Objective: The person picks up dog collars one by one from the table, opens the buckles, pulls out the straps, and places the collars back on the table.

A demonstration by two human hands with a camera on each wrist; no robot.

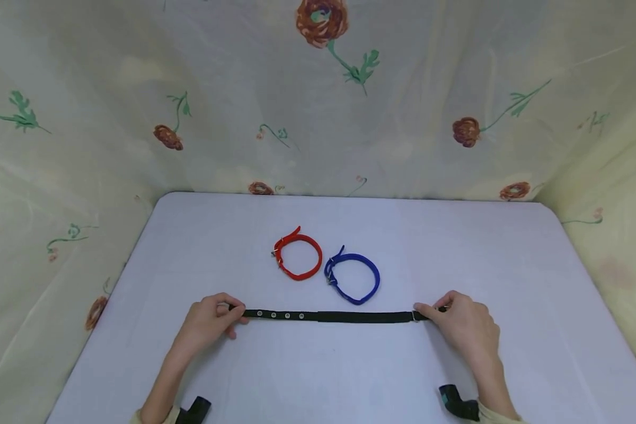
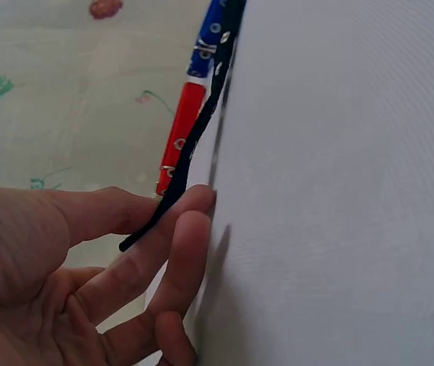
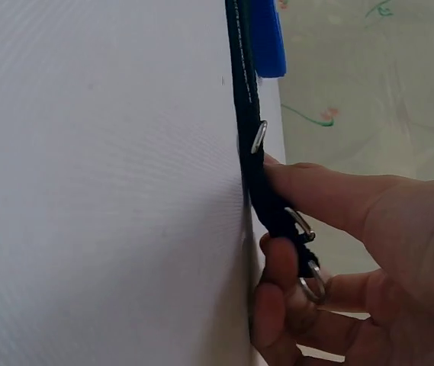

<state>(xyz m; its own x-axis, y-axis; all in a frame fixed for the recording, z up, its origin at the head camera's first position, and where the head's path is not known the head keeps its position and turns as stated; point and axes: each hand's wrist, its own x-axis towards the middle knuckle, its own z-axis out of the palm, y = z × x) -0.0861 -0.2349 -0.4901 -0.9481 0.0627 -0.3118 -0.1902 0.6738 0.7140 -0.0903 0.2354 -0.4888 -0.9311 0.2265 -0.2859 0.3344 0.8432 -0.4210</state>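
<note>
Both hands pinch a black collar (image 1: 350, 317) by its ends, strung straight over the white table (image 1: 350, 365).
Left hand (image 1: 209, 321) has the tip past the eyelets (image 1: 288, 315), thumb against fingers; right hand (image 1: 469, 327) grips the buckle (image 3: 300, 223) end. Looks like straightening; to do it well, I'd say pull evenly both ways, pinch lightly, let no twist in, and lay the buckle flat in line with the strap. Just beyond lies a blue collar (image 1: 378, 280) looped shut, then a red collar (image 1: 320, 256), also looped, slightly farther and left; best not to nudge either. Flowered cloth (image 1: 403, 147) hangs behind.
</note>
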